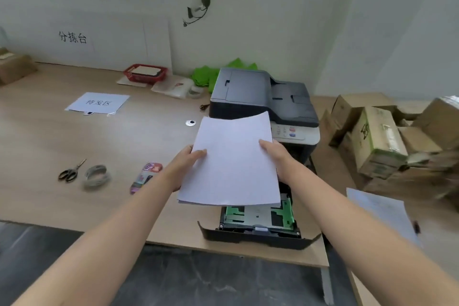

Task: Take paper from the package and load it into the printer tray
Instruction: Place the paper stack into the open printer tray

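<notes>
I hold a thin stack of white paper (232, 164) flat in the air with both hands. My left hand (185, 161) grips its left edge, thumb on top. My right hand (275, 154) grips its right edge the same way. The stack hovers above the pulled-out printer tray (258, 221), a black drawer with green guides that juts over the table's front edge. The tray's rear part is hidden under the paper. The dark grey printer (260, 97) stands behind it. More white paper (382, 208) lies at the right; its package is not clearly visible.
On the wooden table (74, 136) lie scissors (70, 171), a tape roll (96, 176), a colourful packet (146, 176), a labelled sheet (98, 103) and a red basket (145, 72). Cardboard boxes (377, 141) are stacked to the right of the printer. Green bags (206, 76) sit behind it.
</notes>
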{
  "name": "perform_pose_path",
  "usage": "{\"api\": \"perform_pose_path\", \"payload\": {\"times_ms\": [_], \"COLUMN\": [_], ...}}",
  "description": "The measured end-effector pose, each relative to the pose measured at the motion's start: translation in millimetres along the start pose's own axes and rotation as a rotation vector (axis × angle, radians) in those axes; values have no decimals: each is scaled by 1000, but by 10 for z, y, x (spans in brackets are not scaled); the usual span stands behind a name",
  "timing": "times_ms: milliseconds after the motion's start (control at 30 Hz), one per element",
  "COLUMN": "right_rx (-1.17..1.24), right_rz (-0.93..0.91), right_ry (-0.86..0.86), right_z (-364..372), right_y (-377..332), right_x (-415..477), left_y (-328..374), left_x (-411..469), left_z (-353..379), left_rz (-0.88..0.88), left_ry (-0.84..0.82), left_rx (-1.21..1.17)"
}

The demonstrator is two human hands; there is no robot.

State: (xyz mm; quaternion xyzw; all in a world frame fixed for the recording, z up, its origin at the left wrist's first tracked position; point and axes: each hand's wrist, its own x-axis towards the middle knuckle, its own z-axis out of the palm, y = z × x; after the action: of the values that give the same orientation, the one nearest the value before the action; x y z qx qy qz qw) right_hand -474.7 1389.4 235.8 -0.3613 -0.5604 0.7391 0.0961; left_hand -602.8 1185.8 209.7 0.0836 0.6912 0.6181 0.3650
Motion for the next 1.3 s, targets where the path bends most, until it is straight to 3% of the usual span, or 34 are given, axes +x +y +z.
{"api": "perform_pose_path", "payload": {"times_ms": [333, 733, 1300], "right_rx": [-165, -201, -32], "right_rz": [292, 496, 418], "right_ry": [109, 68, 215], "right_z": [-905, -1250, -1297], "right_y": [1060, 1673, 1690], "right_x": [312, 813, 1633], "left_y": [-723, -1484, -1624], "left_x": [336, 580, 1448], "left_z": [641, 962, 1135], "left_rz": [-256, -348, -259], "left_ry": [-164, -19, 165], "left_rx": [174, 172, 10]}}
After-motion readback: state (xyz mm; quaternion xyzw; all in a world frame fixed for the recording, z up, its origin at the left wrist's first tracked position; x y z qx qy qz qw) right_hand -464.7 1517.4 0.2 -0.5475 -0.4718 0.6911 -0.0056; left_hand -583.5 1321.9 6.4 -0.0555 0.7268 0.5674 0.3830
